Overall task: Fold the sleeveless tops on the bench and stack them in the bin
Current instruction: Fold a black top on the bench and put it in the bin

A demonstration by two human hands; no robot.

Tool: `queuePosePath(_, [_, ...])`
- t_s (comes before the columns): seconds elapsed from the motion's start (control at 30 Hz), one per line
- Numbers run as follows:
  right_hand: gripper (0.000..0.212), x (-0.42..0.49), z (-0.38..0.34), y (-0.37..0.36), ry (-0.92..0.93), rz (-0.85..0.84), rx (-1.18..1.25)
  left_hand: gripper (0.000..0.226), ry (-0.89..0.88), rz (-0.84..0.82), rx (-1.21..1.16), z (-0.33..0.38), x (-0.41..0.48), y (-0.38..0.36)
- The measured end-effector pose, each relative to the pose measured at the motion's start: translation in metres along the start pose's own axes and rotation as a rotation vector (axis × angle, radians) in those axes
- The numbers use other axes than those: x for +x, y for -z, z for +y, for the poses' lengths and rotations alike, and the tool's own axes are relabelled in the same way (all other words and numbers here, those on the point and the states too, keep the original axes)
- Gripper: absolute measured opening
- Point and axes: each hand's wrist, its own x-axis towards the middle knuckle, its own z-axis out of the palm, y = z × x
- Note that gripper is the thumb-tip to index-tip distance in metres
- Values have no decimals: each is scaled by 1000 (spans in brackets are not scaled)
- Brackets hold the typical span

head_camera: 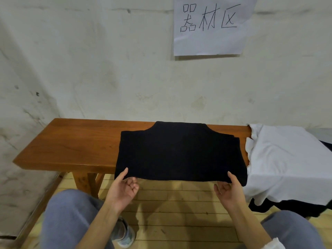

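Observation:
A black sleeveless top [179,151] lies flat across the wooden bench [71,146], its shoulders toward the wall and its hem hanging over the front edge. My left hand [124,187] pinches the hem's left corner, thumb on top and fingers beneath. At the hem's right corner my right hand [229,189] pinches the cloth in the same way. A white top [287,159] is draped over the bench's right end, with more dark cloth [269,207] hanging below it. No bin is in view.
The bench stands against a white plaster wall with a paper sign [210,26]. Its left half is bare wood. My knees in blue jeans [68,218] and one shoe [124,232] are over the light plank floor in front.

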Motion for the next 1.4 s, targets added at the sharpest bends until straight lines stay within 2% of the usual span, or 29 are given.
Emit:
queuePosePath(0.1, [34,-14,-9,-12,126,5,-81,63,-81,-74,-102,10,-11,-15])
queuePosePath(0.17, [32,-27,-18,-25,245,52,-96,47,-136,-150,-150,17,-20,-26])
queuePosePath(0.3, [22,-58,-35,-48,579,271,-163,17,-236,-320,-250,32,-44,-51])
queuePosePath(0.37, [22,-72,-41,-54,735,309,-180,13,-289,-371,-309,38,-53,-61])
queuePosePath(0.47, [17,-80,-49,-55,832,331,-179,8,-316,-417,-339,45,-59,-64])
queuePosePath(0.5, [22,-81,-51,-53,848,347,-181,7,-289,-412,-312,45,-60,-62])
queuePosePath(0.6, [28,-85,-56,-49,890,351,-178,42,-271,-268,-219,43,-68,-55])
queuePosePath(0.73, [29,-86,-60,-48,898,346,-191,44,-160,-299,-208,41,-71,-57])
queuePosePath(0.87, [27,-80,-56,-47,867,324,-206,50,-192,-294,-231,41,-60,-51])
queuePosePath(0.93, [24,-75,-54,-47,854,306,-225,41,-220,-286,-229,41,-52,-54])
queuePosePath(1.03, [22,-66,-54,-51,850,287,-229,9,-271,-393,-281,39,-41,-62])
queuePosePath(1.23, [20,-36,-65,-80,859,257,-266,18,-345,-322,-306,51,-17,-87])
queuePosePath(1.33, [19,-9,-75,-112,846,222,-263,13,-326,-298,-313,66,8,-102])
queuePosePath(1.4, [20,16,-81,-136,810,231,-286,19,-318,-234,-288,77,32,-112])
